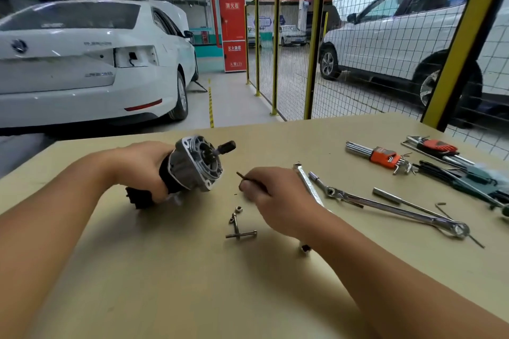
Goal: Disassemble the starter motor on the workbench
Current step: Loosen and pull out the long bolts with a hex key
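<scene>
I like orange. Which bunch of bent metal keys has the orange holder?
The bunch of keys nearer the right hand. The other bunch, at the table's far edge, has a red-and-black holder.

Car repair shop / garage bay. White sedan (91, 63) parked left with a tail lamp removed, wiring hanging out of the hole. White SUV (399, 36) on the right with hood up, behind a yellow-framed mesh fence (311, 44). Concrete floor with a yellow-black line (211, 107), more cars further back. Red fire cabinet (233, 34) against a pillar. Near side is a tan workbench (192, 283) with hand tools on it: ratchet (385, 205), hex key sets (382, 158), loose bolts (239, 226), and a part-stripped starter (190, 168).
</scene>
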`<control>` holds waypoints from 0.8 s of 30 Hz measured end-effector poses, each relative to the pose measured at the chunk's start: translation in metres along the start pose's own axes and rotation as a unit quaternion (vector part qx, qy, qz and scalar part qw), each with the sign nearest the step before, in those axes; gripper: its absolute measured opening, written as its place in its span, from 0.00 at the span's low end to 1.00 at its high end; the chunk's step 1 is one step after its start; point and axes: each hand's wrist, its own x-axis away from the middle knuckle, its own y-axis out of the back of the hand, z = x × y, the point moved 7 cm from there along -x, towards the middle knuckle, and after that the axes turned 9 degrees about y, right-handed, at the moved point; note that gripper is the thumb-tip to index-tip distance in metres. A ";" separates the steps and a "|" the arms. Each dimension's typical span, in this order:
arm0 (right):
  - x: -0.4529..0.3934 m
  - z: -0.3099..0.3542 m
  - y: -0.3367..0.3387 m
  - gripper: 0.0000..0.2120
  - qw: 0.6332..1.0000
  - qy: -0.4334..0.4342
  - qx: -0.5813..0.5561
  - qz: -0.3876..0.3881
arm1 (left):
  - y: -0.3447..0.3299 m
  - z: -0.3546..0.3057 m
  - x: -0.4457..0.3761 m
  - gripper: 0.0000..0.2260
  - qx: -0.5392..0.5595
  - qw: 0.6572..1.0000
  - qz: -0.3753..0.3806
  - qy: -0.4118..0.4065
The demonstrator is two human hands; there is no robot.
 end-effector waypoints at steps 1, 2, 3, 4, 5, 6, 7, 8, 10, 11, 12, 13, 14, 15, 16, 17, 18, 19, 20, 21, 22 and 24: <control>0.000 0.000 -0.004 0.13 1.000 0.011 -0.019 0.012 | 0.000 0.002 -0.004 0.21 0.017 1.000 0.011 -0.011; 0.000 0.001 -0.006 0.13 0.999 0.023 -0.030 0.018 | 0.000 0.002 -0.007 0.21 0.036 0.999 0.022 -0.024; -0.002 0.004 -0.007 0.12 0.999 0.034 -0.032 0.016 | 0.000 0.003 -0.010 0.21 0.057 0.997 0.036 -0.037; -0.005 0.007 -0.004 0.12 0.998 0.045 -0.032 0.007 | 0.001 0.003 -0.012 0.21 0.076 0.995 0.051 -0.050; -0.012 0.010 -0.001 0.13 0.998 0.056 -0.026 -0.008 | 0.002 0.005 -0.015 0.21 0.089 0.992 0.060 -0.059; -0.019 0.012 0.006 0.13 0.997 0.064 -0.011 -0.031 | 0.005 0.005 -0.017 0.21 0.097 0.991 0.063 -0.067; -0.029 0.014 0.012 0.14 0.996 0.066 0.004 -0.055 | 0.007 0.006 -0.020 0.22 0.102 0.990 0.067 -0.070; -0.040 0.012 0.018 0.14 0.995 0.056 0.007 -0.081 | 0.010 0.009 -0.024 0.22 0.108 0.989 0.076 -0.069; -0.061 0.004 0.027 0.13 0.994 0.015 -0.012 -0.112 | 0.013 0.012 -0.030 0.20 0.111 0.987 0.102 -0.063; -0.071 -0.001 0.028 0.14 0.993 -0.005 -0.014 -0.114 | 0.014 0.013 -0.034 0.19 0.109 0.986 0.115 -0.059; -0.079 -0.005 0.028 0.15 0.993 -0.013 -0.008 -0.116 | 0.015 0.012 -0.037 0.19 0.107 0.985 0.127 -0.055; -0.086 -0.008 0.028 0.16 0.992 -0.010 0.006 -0.123 | 0.017 0.012 -0.040 0.19 0.105 0.984 0.138 -0.048; -0.091 -0.010 0.028 0.16 0.991 -0.002 0.027 -0.133 | 0.019 0.011 -0.043 0.19 0.104 0.983 0.147 -0.040; -0.095 -0.013 0.028 0.15 0.989 0.004 0.043 -0.142 | 0.022 0.012 -0.047 0.18 0.107 0.982 0.156 -0.030; -0.098 -0.018 0.026 0.13 0.989 0.003 0.045 -0.142 | 0.025 0.013 -0.052 0.18 0.111 0.980 0.164 -0.018; -0.100 -0.024 0.023 0.13 0.990 -0.008 0.033 -0.135 | 0.027 0.015 -0.057 0.18 0.114 0.979 0.170 -0.008; -0.101 -0.031 0.019 0.17 0.993 -0.020 0.011 -0.120 | 0.030 0.016 -0.061 0.19 0.114 0.978 0.175 0.001; -0.104 -0.037 0.015 0.20 0.994 -0.020 -0.014 -0.105 | 0.032 0.016 -0.066 0.19 0.112 0.977 0.180 0.008; -0.107 -0.040 0.012 0.21 0.995 -0.012 -0.029 -0.091 | 0.035 0.015 -0.070 0.17 0.110 0.977 0.184 0.014; -0.111 -0.041 0.010 0.19 0.996 0.001 -0.040 -0.083 | 0.037 0.014 -0.074 0.16 0.109 0.976 0.185 0.019; -0.113 -0.041 0.009 0.17 0.996 0.013 -0.046 -0.080 | 0.039 0.012 -0.078 0.15 0.107 0.977 0.183 0.022; -0.119 -0.042 0.010 0.09 0.995 0.023 -0.036 -0.090 | 0.042 0.007 -0.083 0.15 0.096 0.982 0.163 0.019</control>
